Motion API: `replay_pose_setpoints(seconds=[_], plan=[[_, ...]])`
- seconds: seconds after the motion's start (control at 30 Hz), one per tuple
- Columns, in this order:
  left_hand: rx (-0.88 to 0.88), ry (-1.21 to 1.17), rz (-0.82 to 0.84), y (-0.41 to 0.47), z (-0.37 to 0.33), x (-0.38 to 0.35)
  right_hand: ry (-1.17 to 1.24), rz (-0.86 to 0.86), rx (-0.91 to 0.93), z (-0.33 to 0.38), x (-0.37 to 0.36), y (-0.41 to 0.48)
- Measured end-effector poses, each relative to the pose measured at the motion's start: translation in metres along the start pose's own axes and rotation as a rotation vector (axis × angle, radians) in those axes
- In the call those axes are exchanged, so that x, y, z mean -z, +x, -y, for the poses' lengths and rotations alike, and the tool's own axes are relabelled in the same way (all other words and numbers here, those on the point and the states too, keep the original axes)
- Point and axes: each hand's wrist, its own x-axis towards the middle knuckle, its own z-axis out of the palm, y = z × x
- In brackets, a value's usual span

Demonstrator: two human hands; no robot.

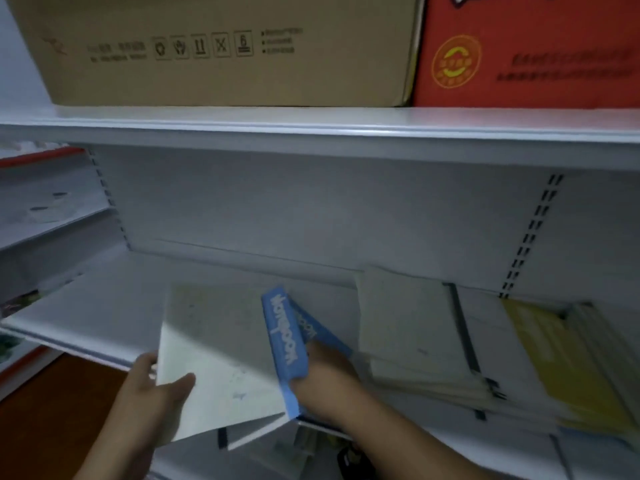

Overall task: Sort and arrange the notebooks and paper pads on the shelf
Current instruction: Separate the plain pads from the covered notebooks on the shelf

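left hand grips pale notebook | right hand seemingly clamps blue notebooks | yellow pads right

A white metal shelving unit fills the view, with slotted uprights on its back panel. On the upper shelf board stand a brown cardboard box and, just beside it, a red box. At the lower left is a brown floor. The light is dim and cool.
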Motion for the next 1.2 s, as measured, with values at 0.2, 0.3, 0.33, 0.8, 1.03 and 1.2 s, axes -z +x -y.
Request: replay_pose_setpoints(seconds=[0.2, 0.3, 0.33, 0.8, 1.03, 1.2], plan=[[-0.190, -0.094, 0.116, -0.018, -0.052, -0.065, 0.459, -0.544, 0.009, -0.061, 0.083, -0.049], [-0.287, -0.060, 0.191, -0.030, -0.067, -0.128, 0.622, -0.759, -0.126, -0.126, 0.131, -0.074], [-0.288, -0.023, 0.206, -0.032, -0.068, -0.152, 0.593, -0.793, -0.174, -0.148, 0.141, -0.081], [-0.339, 0.875, -0.173, 0.059, 0.016, -0.092, 0.071, -0.504, 0.187, -0.075, 0.082, -0.056], [-0.291, 0.933, -0.162, 0.035, 0.040, -0.028, -0.224, -0.180, 0.348, 0.010, -0.020, 0.012], [0.120, 0.297, -0.131, 0.021, 0.050, 0.016, -0.183, -0.067, -0.107, 0.000, -0.011, 0.053]])
